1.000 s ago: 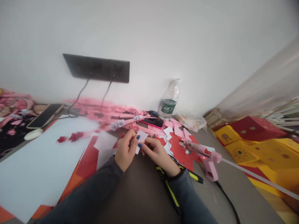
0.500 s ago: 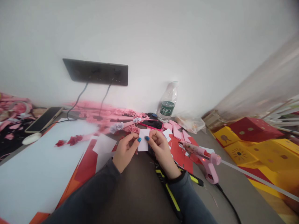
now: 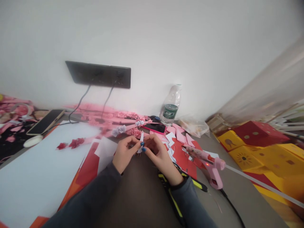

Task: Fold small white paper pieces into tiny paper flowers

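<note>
Between my two hands is a small white piece of paper (image 3: 142, 137), now a narrow upright strip, folded or turned edge-on; I cannot tell which. My left hand (image 3: 125, 152) pinches it between thumb and fingers. My right hand (image 3: 159, 154) curls around its other side, the thumb near its lower part and the fingers partly hidden. Just beyond the hands lie a pink paper flower (image 3: 136, 132) and a pink-cased phone (image 3: 155, 127). Pliers-like tools with black and yellow handles (image 3: 174, 199) lie under my right wrist.
To the right a pink hot glue gun (image 3: 209, 163) with a lit red light rests near red paper scraps (image 3: 181, 155). A water bottle (image 3: 170, 107) stands by the wall. White sheets (image 3: 47, 167) cover the left side. Yellow boxes (image 3: 268, 158) are at far right.
The white paper was held flat facing me as a rectangle; now it shows as a narrow strip. My right hand has shifted slightly left, its fingers curling around the paper.
</note>
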Demonstrator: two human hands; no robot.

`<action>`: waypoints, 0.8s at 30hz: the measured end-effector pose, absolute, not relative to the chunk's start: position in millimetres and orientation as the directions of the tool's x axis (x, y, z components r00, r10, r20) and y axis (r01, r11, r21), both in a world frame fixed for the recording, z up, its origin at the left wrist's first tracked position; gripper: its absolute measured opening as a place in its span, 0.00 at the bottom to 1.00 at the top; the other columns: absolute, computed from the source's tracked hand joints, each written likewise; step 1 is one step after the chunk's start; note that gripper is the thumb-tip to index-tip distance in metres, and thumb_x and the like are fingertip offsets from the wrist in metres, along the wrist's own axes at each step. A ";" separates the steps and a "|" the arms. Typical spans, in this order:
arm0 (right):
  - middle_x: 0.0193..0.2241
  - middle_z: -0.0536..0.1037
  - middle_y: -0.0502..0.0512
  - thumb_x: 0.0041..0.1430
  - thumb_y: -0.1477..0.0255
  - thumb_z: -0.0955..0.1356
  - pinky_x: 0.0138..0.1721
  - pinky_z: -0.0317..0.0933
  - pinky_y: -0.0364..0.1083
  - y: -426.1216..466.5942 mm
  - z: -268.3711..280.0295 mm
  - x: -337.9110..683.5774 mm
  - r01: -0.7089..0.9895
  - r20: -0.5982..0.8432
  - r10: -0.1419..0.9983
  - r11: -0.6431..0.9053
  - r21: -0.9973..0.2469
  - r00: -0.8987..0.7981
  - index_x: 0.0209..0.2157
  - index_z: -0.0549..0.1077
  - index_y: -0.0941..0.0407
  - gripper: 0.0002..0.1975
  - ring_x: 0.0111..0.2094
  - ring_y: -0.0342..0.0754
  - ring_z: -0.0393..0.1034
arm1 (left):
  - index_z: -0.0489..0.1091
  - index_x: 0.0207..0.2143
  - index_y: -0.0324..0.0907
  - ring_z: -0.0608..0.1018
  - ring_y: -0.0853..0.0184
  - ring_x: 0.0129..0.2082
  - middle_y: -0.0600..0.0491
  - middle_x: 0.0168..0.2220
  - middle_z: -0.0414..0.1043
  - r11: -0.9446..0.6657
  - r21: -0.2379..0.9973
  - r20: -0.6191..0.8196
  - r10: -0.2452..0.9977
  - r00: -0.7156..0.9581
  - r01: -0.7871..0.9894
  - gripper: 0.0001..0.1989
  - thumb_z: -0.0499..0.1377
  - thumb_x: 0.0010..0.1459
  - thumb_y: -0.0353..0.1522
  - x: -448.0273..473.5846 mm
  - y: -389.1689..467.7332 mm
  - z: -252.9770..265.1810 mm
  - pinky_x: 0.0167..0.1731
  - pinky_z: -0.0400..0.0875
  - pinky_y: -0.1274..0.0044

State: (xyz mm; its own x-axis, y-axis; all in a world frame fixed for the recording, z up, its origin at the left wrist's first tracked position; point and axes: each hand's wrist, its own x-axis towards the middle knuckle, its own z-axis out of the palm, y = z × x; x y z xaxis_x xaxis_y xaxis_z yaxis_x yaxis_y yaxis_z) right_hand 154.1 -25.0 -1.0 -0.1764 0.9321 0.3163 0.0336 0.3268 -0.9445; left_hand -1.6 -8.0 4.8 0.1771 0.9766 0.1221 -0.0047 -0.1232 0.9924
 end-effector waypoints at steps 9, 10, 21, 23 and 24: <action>0.37 0.73 0.52 0.57 0.66 0.72 0.39 0.67 0.46 -22.4 -7.7 153.4 -0.065 0.244 0.934 0.235 -0.970 -0.262 0.44 0.67 0.52 0.15 0.38 0.46 0.71 | 0.68 0.24 0.39 0.64 0.74 0.21 0.58 0.22 0.65 -0.119 0.993 0.117 0.971 0.209 -0.002 0.14 0.64 0.54 0.39 -2.4 -8.7 4.3 0.20 0.58 0.82; 0.36 0.73 0.51 0.57 0.65 0.72 0.39 0.67 0.46 -22.2 -7.9 153.5 -0.082 0.235 0.939 0.221 -0.972 -0.253 0.43 0.67 0.52 0.14 0.37 0.46 0.72 | 0.68 0.25 0.39 0.64 0.74 0.21 0.58 0.22 0.65 -0.127 0.992 0.125 0.969 0.213 -0.009 0.14 0.64 0.54 0.39 -2.3 -9.2 5.5 0.20 0.58 0.82; 0.36 0.76 0.53 0.56 0.65 0.73 0.40 0.69 0.47 -24.5 -1.4 154.7 -0.182 0.206 0.941 0.160 -0.970 -0.268 0.42 0.70 0.53 0.14 0.37 0.48 0.74 | 0.66 0.26 0.40 0.66 0.73 0.23 0.58 0.24 0.64 -0.165 0.984 0.175 0.958 0.226 -0.065 0.15 0.63 0.56 0.41 -1.1 -9.6 11.2 0.23 0.60 0.81; 0.36 0.76 0.53 0.56 0.65 0.73 0.40 0.68 0.46 -24.6 -0.4 154.0 -0.186 0.213 0.940 0.166 -0.968 -0.265 0.42 0.70 0.53 0.14 0.37 0.47 0.74 | 0.67 0.28 0.40 0.67 0.73 0.23 0.58 0.24 0.65 -0.179 0.983 0.182 0.958 0.221 -0.031 0.13 0.61 0.58 0.40 -1.2 -9.9 12.0 0.24 0.61 0.81; 0.37 0.75 0.53 0.57 0.66 0.72 0.41 0.68 0.47 -24.4 0.3 153.7 -0.186 0.221 0.941 0.176 -0.967 -0.258 0.42 0.69 0.53 0.13 0.37 0.47 0.74 | 0.67 0.28 0.40 0.67 0.73 0.24 0.58 0.25 0.65 -0.187 0.982 0.185 0.959 0.215 -0.012 0.12 0.60 0.58 0.39 -1.3 -10.2 12.7 0.24 0.61 0.81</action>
